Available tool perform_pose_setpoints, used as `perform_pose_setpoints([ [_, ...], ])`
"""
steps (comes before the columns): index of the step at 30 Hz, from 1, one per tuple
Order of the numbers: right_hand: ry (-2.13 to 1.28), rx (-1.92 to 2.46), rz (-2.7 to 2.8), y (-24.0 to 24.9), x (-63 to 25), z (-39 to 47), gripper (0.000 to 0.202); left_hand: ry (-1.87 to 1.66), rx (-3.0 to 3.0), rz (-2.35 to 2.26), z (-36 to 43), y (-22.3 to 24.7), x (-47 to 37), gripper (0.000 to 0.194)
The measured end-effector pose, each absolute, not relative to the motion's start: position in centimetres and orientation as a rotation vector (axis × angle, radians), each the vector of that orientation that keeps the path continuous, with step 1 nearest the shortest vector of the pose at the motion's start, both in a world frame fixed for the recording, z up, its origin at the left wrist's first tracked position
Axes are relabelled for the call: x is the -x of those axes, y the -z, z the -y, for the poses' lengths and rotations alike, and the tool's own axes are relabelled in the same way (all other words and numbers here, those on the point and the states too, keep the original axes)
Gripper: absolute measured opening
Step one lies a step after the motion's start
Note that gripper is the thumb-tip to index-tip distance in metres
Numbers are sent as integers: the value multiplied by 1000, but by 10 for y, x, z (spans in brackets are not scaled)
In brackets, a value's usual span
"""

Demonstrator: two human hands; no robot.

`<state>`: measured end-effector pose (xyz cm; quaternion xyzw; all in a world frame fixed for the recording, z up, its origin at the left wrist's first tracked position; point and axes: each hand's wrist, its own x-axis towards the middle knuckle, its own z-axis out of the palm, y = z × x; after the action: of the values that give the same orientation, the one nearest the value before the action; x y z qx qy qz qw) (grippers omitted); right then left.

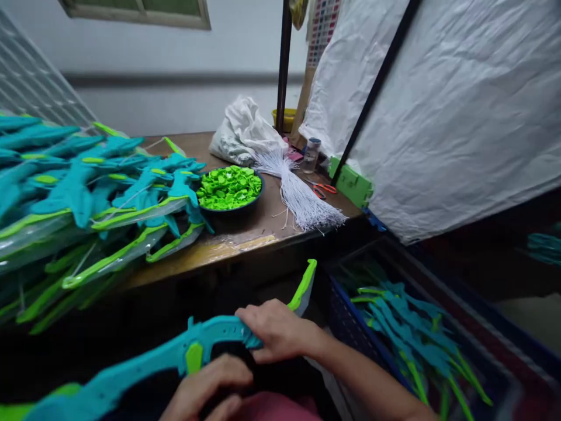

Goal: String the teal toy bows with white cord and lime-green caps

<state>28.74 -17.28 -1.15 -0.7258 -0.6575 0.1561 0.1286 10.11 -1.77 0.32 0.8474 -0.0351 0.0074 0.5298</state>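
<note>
A teal toy bow (144,365) with lime green tips lies across the lower part of the head view, close to my body. My right hand (274,330) is wrapped round its right part, near the lime and grey limb. Just below the bow's middle, beside an oval lime piece, is my left hand (210,389), its fingers bent and partly cut off by the frame's lower edge; what they hold, if anything, is hidden.
Teal and lime bows (87,187) are piled on the table (236,245) at left. Nearby are a bowl of lime pieces (230,187), white strings (302,196), orange-handled scissors (324,188) and a white bag (248,131). A blue crate (363,339) holds more bows.
</note>
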Motion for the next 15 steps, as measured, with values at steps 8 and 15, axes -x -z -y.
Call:
perform_pose_setpoints([
  [8,-426,2167,2148,57,-264,198,36,-86,-2448,22,30,76,-129,60],
  [15,-508,2147,2158,51,-277,195,37,-135,-2610,-35,42,102,-131,68],
])
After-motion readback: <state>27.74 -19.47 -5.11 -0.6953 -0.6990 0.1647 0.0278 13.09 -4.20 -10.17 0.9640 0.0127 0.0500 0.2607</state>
